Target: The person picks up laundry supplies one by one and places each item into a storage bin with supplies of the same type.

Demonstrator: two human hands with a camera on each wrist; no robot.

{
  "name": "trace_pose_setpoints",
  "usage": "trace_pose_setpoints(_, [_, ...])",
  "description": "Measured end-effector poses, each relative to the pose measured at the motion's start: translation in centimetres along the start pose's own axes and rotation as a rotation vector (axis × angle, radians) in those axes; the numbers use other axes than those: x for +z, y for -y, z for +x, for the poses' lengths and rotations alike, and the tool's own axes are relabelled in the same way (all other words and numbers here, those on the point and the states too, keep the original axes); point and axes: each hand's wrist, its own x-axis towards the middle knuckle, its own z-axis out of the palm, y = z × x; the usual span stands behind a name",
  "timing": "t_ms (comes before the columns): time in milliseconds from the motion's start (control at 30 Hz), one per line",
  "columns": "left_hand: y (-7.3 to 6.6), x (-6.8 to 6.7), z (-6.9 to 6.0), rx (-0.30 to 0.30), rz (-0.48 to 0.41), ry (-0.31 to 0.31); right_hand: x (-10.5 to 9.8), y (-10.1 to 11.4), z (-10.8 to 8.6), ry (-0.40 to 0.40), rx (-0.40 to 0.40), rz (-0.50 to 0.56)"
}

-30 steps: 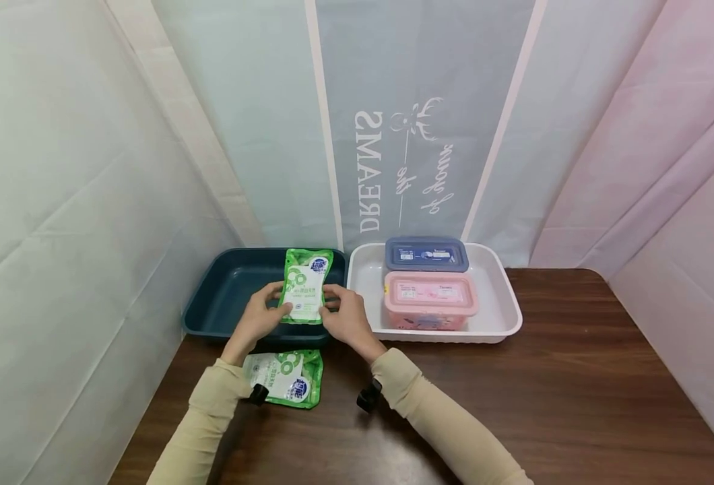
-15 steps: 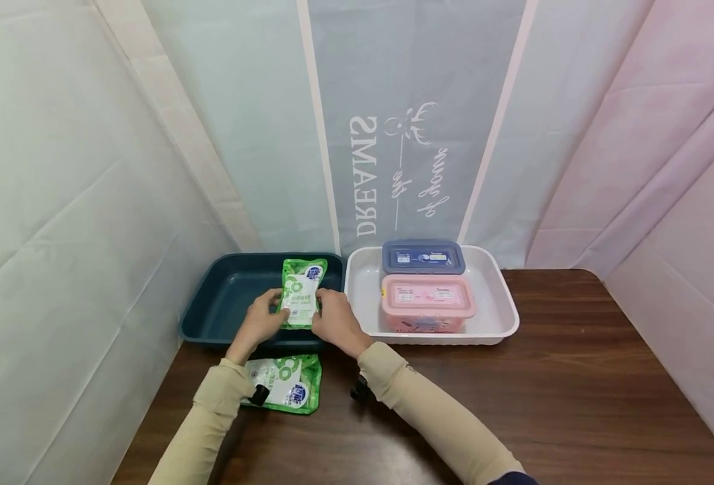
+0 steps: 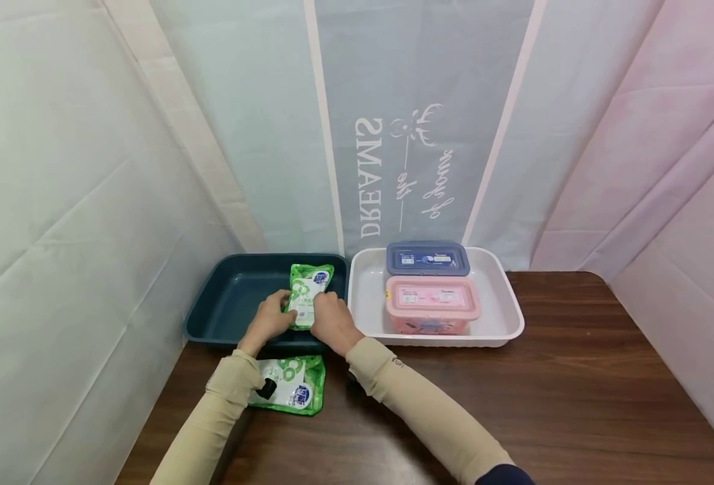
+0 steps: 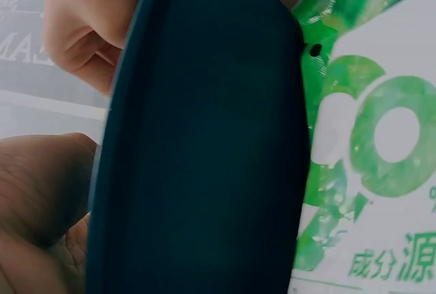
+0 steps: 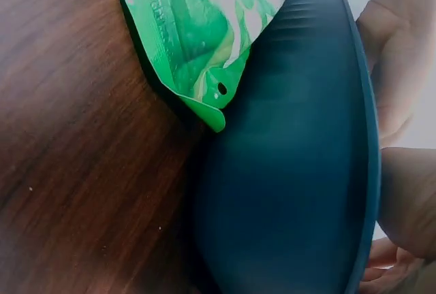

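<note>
Head view, just left of centre: left hand [image 3: 271,318] and right hand [image 3: 334,323] are near each other, clamped on opposite sides of a green-and-white flexible plastic pouch [image 3: 307,293]. Pouch is over the right part of a dark teal plastic tray [image 3: 230,303]; can't tell if it touches the floor. Right hand covers its lower right edge, fingertips hidden. Second green-and-white pouch [image 3: 290,385] lies on the brown wood-grain table [image 3: 575,377], lower left of centre, partly covered by left sleeve [image 3: 236,377] and a black wrist device [image 3: 267,389]. Both wrist views: tray wall blocks the grip; second pouch cut off.
</note>
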Motion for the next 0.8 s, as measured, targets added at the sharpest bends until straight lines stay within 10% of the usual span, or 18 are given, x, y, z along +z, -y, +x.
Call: trace_pose_setpoints(800, [0.4,0.9,0.5,-0.054,0.011,0.027,1.7,0.0,0.4,-0.024,-0.075,-0.204])
